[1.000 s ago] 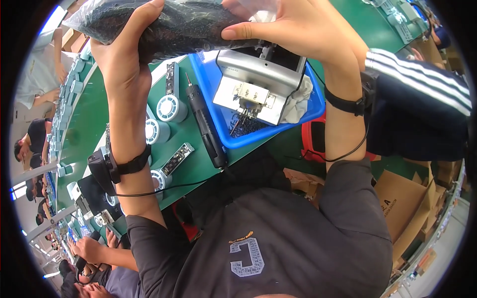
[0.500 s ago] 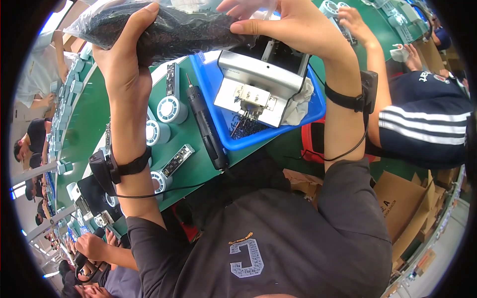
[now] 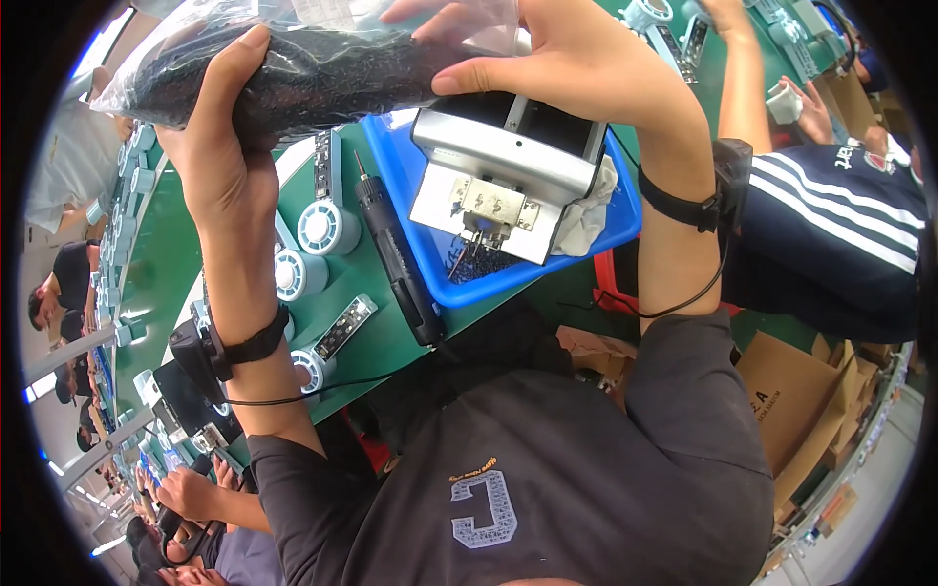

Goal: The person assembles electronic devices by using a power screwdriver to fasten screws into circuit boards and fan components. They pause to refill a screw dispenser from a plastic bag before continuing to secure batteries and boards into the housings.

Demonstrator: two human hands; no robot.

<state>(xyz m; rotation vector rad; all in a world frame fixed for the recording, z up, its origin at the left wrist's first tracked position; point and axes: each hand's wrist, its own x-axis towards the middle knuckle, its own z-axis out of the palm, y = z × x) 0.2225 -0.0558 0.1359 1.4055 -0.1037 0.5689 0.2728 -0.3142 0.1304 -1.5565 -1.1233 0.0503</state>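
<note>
A clear plastic bag [image 3: 337, 83] packed with small black pieces, seemingly screws, is held up at the top of the view. My left hand [image 3: 220, 127] is closed round its left end, thumb on the near side. At the right end my right hand [image 3: 572, 63] grips the bag, with its thumb in front and some fingers seen through the clear plastic. Below the bag is a silver screw feeder [image 3: 508, 151], sitting in a blue tray [image 3: 459, 294]. Loose black screws [image 3: 489, 262] lie in that tray. Beside it rests a black electric screwdriver [image 3: 399, 256].
Light-blue round housings [image 3: 327, 228] and narrow circuit boards [image 3: 347, 327] lie on the green table [image 3: 366, 386] at left. A white cloth [image 3: 589, 210] is tucked beside the feeder. A co-worker's arm [image 3: 743, 93] reaches in at right, above cardboard boxes [image 3: 796, 391].
Both hands have shifted the bag left and slightly down, and more of its clear upper part shows. The co-worker's hand at right has moved up toward the frame's top edge.
</note>
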